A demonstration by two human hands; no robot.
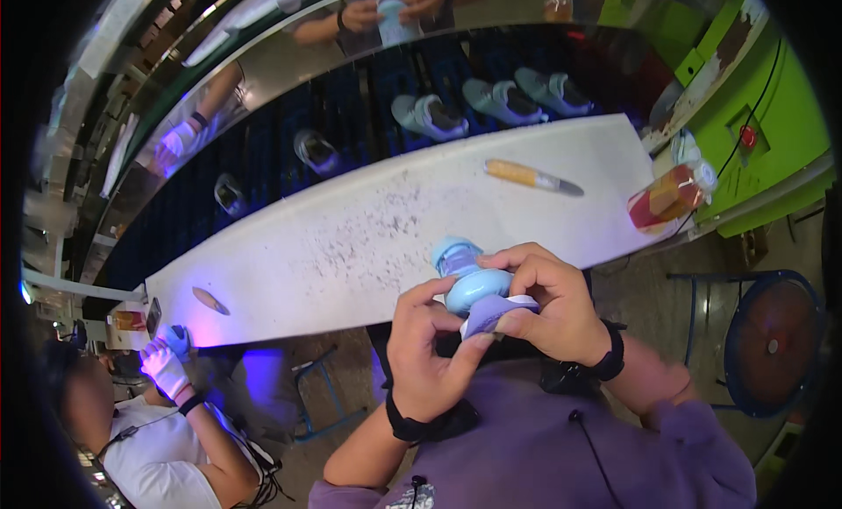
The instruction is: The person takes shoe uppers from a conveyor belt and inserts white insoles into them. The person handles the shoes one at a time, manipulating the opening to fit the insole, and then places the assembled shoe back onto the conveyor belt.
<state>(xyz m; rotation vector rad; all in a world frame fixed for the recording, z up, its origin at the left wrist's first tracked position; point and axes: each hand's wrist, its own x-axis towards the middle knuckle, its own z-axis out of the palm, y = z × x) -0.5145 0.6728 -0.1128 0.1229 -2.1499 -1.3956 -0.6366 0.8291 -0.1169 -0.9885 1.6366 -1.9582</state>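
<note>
Pale blue shoe (469, 285), toe tilted up

Wearer had on a purple top with sleeves pushed up above the elbows. A black band sat on each wrist, below the left hand (427, 347) and the right hand (548, 307). A thin black cable with a small clip-on microphone ran down the chest.
</note>
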